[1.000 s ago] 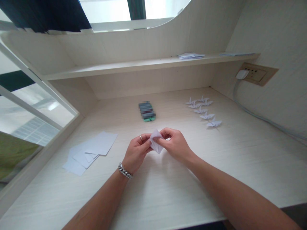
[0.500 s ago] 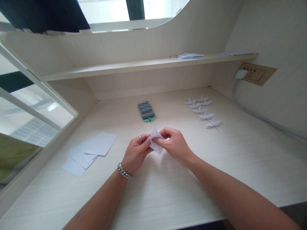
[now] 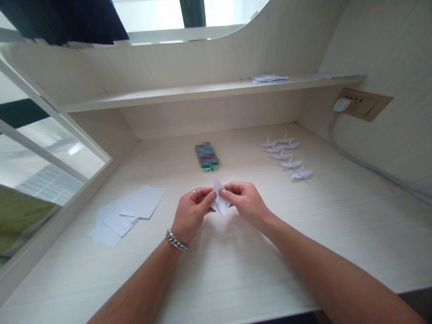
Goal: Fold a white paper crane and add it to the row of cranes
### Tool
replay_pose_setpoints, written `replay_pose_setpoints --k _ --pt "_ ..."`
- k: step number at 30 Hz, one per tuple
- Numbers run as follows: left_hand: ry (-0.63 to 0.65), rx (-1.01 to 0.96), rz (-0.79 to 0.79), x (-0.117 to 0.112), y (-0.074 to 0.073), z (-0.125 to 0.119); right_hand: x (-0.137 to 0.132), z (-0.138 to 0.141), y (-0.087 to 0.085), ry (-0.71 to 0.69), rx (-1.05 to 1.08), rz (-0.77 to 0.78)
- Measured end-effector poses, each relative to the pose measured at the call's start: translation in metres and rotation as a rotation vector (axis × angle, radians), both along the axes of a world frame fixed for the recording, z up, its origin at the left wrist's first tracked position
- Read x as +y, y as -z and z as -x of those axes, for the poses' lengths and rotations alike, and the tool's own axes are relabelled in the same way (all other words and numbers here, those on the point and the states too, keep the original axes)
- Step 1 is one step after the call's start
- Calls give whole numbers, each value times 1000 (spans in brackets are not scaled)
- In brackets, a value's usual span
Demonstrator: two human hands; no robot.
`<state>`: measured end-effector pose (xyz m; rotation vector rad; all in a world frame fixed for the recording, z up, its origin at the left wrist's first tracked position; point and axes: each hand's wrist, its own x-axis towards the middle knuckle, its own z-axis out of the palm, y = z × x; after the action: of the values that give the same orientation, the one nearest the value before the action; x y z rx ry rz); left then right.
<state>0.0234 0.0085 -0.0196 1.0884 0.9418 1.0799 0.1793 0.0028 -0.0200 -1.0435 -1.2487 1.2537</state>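
A small folded piece of white paper [image 3: 221, 203] is held up between my two hands, just above the desk [image 3: 216, 270]. My left hand [image 3: 193, 209], with a ring and a chain bracelet, pinches its left side, thumb in front. From the other side my right hand [image 3: 245, 200] grips it, thumb pressed on the front face and fingers behind. A pointed tip of the paper rises between the thumbs, and another points down. The fingers behind the paper are partly hidden.
Several folded paper cranes [image 3: 286, 157] stand at the back right. White paper sheets [image 3: 145, 202] lie overlapping on the left. A pixelated phone-like object [image 3: 207, 156] lies beyond my hands. Papers [image 3: 269, 79] rest on the shelf [image 3: 168, 96]. A cable [image 3: 364, 164] hangs from the wall socket [image 3: 362, 104].
My right thumb has come out of the paper's opening and now presses on its front. The paper looks narrower, with a sharper upper point. The view has shifted slightly.
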Motion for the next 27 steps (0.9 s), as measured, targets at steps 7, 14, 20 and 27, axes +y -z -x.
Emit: replay_pose_setpoints --k 7,14,20,27 --pt "-86 101 -10 1 3 1 2 1 4 -43 109 56" --pt "-91 148 -19 3 5 1 1 3 4 -10 82 41" --pt "-31 189 -3 3 5 2 -1 0 1 -11 -87 -7" --pt "128 313 -2 0 0 4 3 -6 1 49 -36 -4"
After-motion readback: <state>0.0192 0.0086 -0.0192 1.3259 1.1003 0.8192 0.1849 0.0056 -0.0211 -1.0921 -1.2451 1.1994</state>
